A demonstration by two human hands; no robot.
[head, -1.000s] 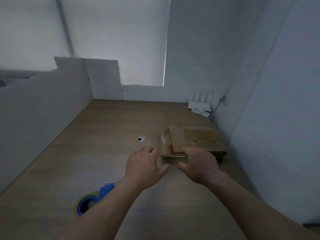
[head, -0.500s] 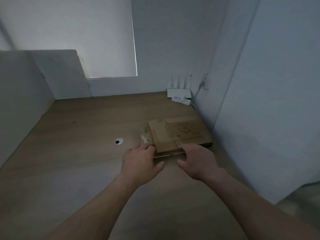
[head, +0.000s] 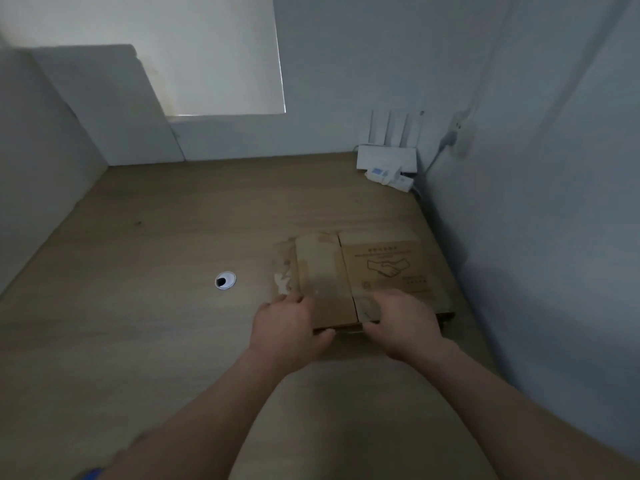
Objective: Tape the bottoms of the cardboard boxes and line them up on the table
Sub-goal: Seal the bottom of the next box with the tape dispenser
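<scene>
The left hand (head: 289,327) and the right hand (head: 405,325) had come further onto the one pile of flattened cardboard boxes (head: 367,268) than half a second before. Both gripped its near edge, fingers on top, thumbs beneath. It lay on the right side of the table (head: 138,323); the number of boxes was unclear.

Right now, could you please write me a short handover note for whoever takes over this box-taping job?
Left hand: grips the near edge of the flat cardboard boxes, thumb at the edge.
Right hand: grips the same edge.
Boxes: stacked flat on the table, by the right wall.
Done: nothing visible; no box stands assembled.
Left: open each, tape its bottom, line them up.
</scene>
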